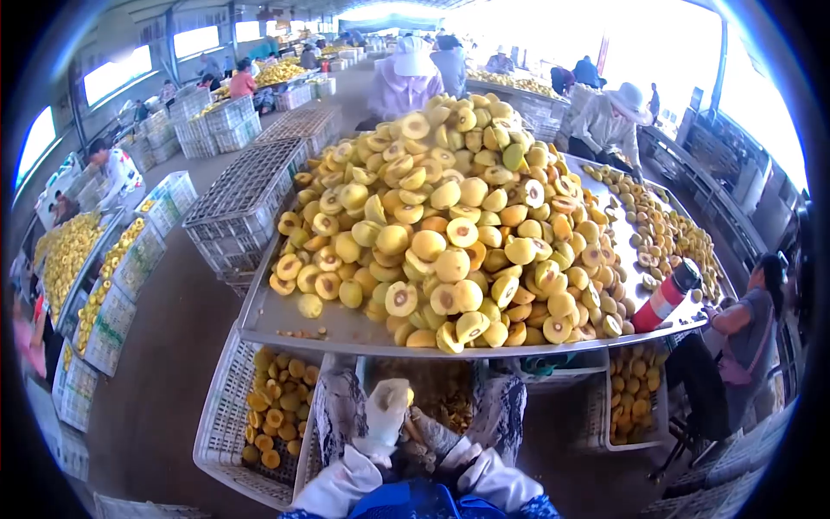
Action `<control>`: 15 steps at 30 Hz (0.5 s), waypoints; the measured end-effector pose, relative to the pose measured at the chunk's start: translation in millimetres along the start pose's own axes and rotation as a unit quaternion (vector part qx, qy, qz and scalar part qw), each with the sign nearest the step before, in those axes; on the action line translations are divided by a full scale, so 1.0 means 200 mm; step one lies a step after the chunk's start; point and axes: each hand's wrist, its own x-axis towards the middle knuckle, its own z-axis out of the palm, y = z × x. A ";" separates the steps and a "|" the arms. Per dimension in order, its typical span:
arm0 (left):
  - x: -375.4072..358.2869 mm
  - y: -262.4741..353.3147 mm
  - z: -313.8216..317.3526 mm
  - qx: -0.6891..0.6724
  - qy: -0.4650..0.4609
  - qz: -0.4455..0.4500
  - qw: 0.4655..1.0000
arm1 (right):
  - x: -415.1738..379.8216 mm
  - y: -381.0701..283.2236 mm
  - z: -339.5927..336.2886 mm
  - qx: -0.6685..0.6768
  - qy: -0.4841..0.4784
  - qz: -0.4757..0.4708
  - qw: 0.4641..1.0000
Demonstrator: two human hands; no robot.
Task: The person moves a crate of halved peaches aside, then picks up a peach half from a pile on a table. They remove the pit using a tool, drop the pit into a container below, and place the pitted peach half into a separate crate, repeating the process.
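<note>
1. White cotton gloves cover both my hands, held close together near my lap, below the table (285,333) edge.
2. My left hand (385,419) curls around something pale; I cannot tell what.
3. My right hand (428,445) is bunched against it, its grip unclear.
4. Halved yellow peaches (450,225) heap on the table, just beyond.
5. Left of my knees, a white crate (216,415) holds more fruit.

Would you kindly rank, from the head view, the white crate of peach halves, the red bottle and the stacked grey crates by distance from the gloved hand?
From the white-gloved hand:
1. White crate of peach halves, lower left.
2. Red bottle, table's right edge.
3. Stacked grey crates, left, beyond.
</note>
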 end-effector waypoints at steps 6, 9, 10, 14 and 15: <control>0.07 0.18 -0.02 -0.067 -0.158 -0.116 0.978 | -0.16 -0.22 0.21 0.058 -0.062 0.113 0.990; 0.02 0.14 -0.01 -0.101 -0.145 -0.145 0.974 | -0.20 -0.13 0.21 0.016 0.020 0.076 0.997; 0.01 0.09 -0.02 -0.090 -0.149 -0.153 0.973 | -0.20 -0.09 0.10 -0.017 -0.034 0.080 0.996; -0.05 0.10 -0.05 -0.013 -0.209 -0.140 0.968 | -0.21 -0.06 -0.03 -0.076 -0.007 0.180 0.981; -0.05 0.14 -0.03 -0.042 -0.188 -0.164 0.968 | -0.23 -0.04 0.02 -0.056 -0.010 0.147 0.988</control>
